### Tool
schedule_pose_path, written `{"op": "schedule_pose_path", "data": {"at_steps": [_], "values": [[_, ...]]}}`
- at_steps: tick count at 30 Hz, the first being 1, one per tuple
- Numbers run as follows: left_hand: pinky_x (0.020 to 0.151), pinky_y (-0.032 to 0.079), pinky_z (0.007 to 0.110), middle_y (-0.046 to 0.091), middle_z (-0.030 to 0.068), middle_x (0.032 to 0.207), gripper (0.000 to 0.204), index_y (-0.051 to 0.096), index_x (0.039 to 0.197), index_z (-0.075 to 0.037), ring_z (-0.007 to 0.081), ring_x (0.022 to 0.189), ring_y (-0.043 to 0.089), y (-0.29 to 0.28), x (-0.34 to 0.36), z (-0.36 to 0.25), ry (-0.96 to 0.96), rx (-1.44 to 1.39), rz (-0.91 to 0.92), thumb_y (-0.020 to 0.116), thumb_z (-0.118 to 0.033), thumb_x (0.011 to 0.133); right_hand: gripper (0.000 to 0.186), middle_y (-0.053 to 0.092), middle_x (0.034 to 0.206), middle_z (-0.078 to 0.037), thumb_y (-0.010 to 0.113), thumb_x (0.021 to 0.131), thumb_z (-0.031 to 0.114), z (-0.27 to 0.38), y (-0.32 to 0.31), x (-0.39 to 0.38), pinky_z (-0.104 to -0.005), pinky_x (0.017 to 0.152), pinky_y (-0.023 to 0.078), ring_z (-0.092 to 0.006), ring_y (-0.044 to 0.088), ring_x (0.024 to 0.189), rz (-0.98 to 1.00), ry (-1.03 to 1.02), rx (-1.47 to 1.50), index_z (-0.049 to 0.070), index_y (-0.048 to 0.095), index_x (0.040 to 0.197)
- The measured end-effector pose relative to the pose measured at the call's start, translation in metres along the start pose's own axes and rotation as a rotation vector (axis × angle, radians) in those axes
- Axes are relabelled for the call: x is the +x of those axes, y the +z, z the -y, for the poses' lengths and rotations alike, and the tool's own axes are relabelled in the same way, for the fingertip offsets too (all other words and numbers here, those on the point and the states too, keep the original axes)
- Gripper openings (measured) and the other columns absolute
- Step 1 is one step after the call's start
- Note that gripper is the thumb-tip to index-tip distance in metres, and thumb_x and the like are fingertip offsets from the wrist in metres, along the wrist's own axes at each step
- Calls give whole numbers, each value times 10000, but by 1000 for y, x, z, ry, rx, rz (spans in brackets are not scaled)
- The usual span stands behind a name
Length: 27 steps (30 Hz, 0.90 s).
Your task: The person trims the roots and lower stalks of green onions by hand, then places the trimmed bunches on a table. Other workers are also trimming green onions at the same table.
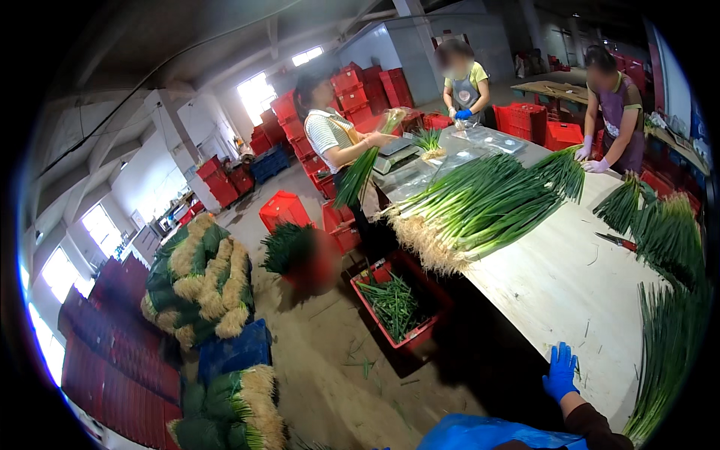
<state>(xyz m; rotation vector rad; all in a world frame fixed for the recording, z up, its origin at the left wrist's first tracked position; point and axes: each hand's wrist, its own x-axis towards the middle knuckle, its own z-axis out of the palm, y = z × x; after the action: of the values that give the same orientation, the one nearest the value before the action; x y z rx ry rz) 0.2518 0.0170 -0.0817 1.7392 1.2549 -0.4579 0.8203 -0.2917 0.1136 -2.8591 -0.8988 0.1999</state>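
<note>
My right hand [561,373], in a blue glove, lies palm down near the close edge of the pale worktable [551,304]. Its fingers are stretched out and hold nothing. A few green scraps lie beside the fingertips. To its right, long green onion leaves [656,360] run along the table's side. Farther up the table spreads a large heap of green onions [480,206], pale roots toward the left edge. My left hand is out of view. A blue plastic apron [487,435] shows at the lower edge.
A red-handled tool [619,241] lies on the right. Under the table edge stands a red crate [401,300] with green leaves. Bundled onions [202,277] are stacked left. One person holds onions by a scale [394,154]; two others stand at the table's far end.
</note>
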Motion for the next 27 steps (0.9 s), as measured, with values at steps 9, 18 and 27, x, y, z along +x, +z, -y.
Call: {"op": "schedule_pose_path", "data": {"at_steps": [9, 18, 27], "values": [[570, 479, 360, 631, 114, 861, 270, 593, 1011, -80, 203, 710, 585, -59, 12, -139, 53, -521, 73, 507, -315, 910, 1034, 9, 1513, -203, 722, 700, 362, 2, -10, -6, -546, 1101, 90, -396, 17, 1398, 59, 224, -40, 60, 86, 1457], [611, 482, 420, 635, 163, 790, 280, 626, 901, -37, 283, 680, 608, -44, 43, -131, 192, -110, -10, 506, -288, 871, 1064, 1, 1513, -204, 745, 681, 376, 10, -19, -1, -556, 1095, 115, -411, 12, 1394, 146, 297, -24, 56, 88, 1455], [597, 473, 412, 604, 136, 749, 327, 615, 872, -44, 261, 659, 587, -38, 53, -121, 113, -26, 17, 470, -336, 883, 1089, 2, 1513, -209, 772, 651, 358, 12, -27, 4, -565, 1087, 141, -420, 6, 1392, 199, 326, 13, 51, 99, 1451]]}}
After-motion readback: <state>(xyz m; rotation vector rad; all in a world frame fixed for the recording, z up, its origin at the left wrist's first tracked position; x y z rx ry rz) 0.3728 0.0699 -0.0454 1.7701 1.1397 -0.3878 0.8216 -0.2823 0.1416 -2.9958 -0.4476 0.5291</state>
